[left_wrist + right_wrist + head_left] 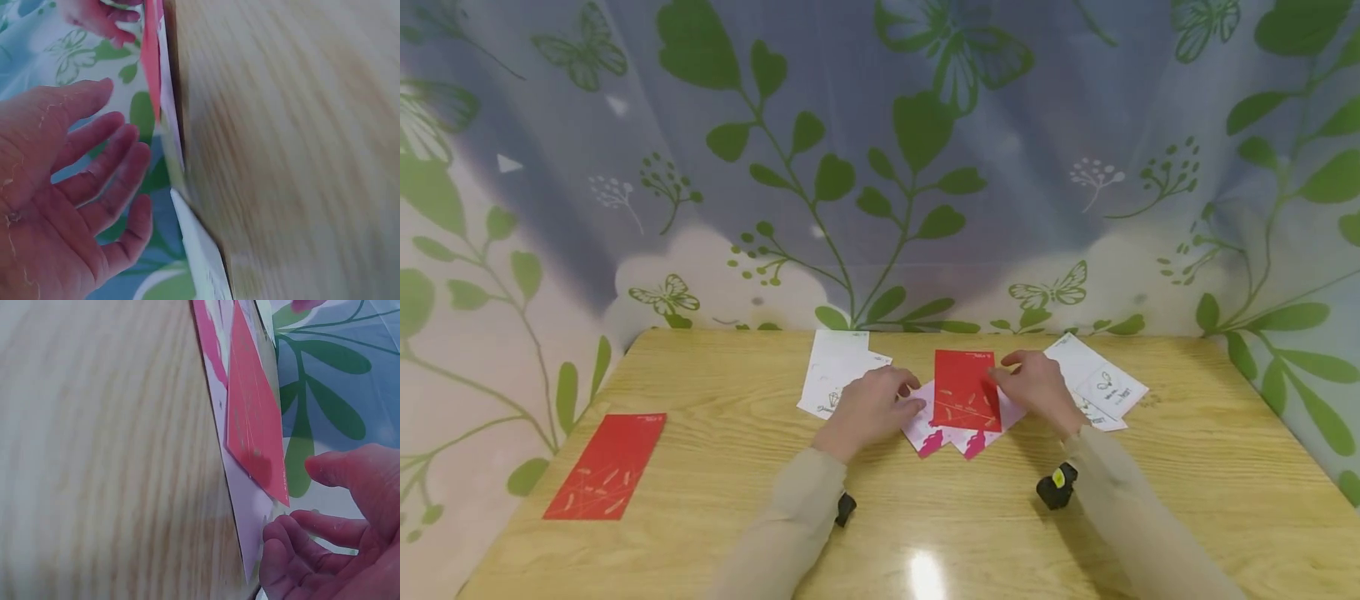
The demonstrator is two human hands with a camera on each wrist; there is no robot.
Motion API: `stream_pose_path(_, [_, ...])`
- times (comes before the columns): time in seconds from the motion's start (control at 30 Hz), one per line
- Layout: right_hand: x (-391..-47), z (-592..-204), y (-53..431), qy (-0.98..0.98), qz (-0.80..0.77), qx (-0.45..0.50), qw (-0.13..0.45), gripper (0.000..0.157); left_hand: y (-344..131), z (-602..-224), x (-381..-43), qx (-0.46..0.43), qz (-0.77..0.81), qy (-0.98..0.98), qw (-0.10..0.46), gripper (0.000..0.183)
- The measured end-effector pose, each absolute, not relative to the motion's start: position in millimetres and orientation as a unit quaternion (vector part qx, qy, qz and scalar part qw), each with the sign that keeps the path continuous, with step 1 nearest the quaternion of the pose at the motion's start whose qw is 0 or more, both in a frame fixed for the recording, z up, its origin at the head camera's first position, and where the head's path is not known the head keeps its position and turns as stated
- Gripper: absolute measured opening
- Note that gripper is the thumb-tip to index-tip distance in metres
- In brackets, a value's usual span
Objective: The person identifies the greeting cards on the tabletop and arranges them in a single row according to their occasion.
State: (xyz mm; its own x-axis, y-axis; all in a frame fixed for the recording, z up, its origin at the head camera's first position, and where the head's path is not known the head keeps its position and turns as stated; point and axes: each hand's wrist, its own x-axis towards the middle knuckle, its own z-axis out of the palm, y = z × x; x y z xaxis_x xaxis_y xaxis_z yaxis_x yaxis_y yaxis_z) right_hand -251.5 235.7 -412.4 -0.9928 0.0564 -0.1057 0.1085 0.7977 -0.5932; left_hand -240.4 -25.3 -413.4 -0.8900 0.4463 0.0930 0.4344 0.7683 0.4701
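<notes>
A red printed card or envelope (964, 387) lies on top of two overlapping pink-and-white cards (931, 442) at the back middle of the table. My left hand (868, 407) hovers at the left side of this pile; the left wrist view shows its fingers spread, loosely bent and holding nothing. At the pile's right side, my right hand (1036, 387) is close to the red card's edge. In the right wrist view its thumb stands apart from the bent fingers (334, 530), with nothing between them. Whether those fingers touch the pink card (242, 506) I cannot tell.
Overlapping white cards (837, 360) with small drawings lie behind my left hand. More white cards (1108, 390) lie right of my right hand. Another red card (606, 467) sits at the table's left. A leaf-patterned curtain (865, 208) hangs along the wooden table's (745, 367) back edge.
</notes>
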Motion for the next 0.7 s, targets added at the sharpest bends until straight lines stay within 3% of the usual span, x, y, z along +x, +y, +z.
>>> stream_pose_path(0.27, [-262.3, -420.1, 236.1, 0.943, -0.321, 0.063, 0.061, 0.056, -6.0, -417.4, -255.3, 0.229, 0.223, 0.944, 0.083, 0.036])
stream_pose_path(0.7, [-261.1, -416.2, 226.9, 0.933, -0.349, 0.063, 0.057, 0.048, -5.1, -420.3, -256.8, 0.219, 0.213, 0.948, 0.086, 0.039])
